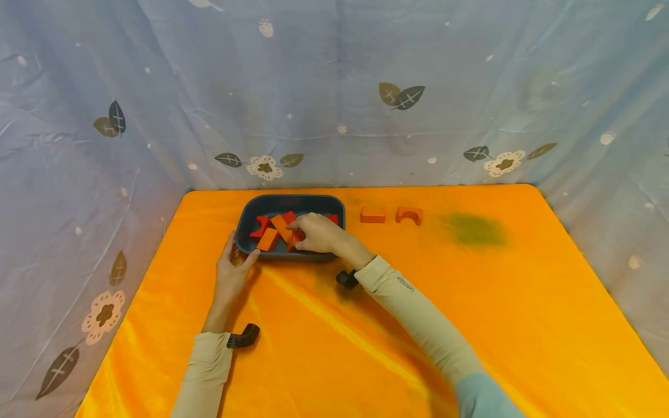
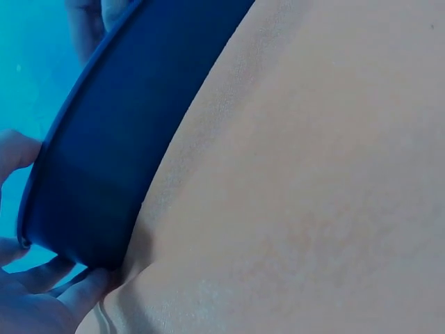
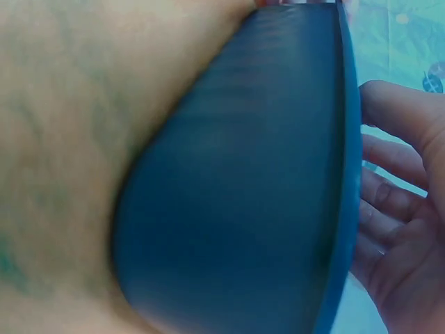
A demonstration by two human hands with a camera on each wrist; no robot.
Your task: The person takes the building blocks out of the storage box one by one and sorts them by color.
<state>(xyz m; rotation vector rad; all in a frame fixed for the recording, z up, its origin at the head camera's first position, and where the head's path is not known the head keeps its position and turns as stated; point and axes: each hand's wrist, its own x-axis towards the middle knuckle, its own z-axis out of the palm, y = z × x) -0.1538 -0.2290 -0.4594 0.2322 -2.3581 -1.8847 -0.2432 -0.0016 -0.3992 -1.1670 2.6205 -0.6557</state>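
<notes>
A dark blue-grey plastic tub [image 1: 251,209] stands at the back left of the table, with several red and orange toy blocks inside. My left hand [image 1: 232,271] holds its front left corner, thumb at the front rim and fingers round the left side. In the left wrist view those fingers [image 2: 87,296] reach the tub's lower edge. My right hand [image 1: 319,233] reaches in over the front wall. Its thumb and index finger lie either side of an orange block [image 1: 295,237]; I cannot tell whether they grip it. The tub wall [image 3: 229,188] hides the fingertips in the right wrist view.
Right of the tub, an orange notched block [image 1: 373,215] and an orange arch block [image 1: 409,215] stand on the yellow-orange tabletop [image 1: 522,302]. A patterned curtain [image 1: 334,98] hangs behind and at both sides. A dark green patch [image 1: 475,229] marks the cloth at the right.
</notes>
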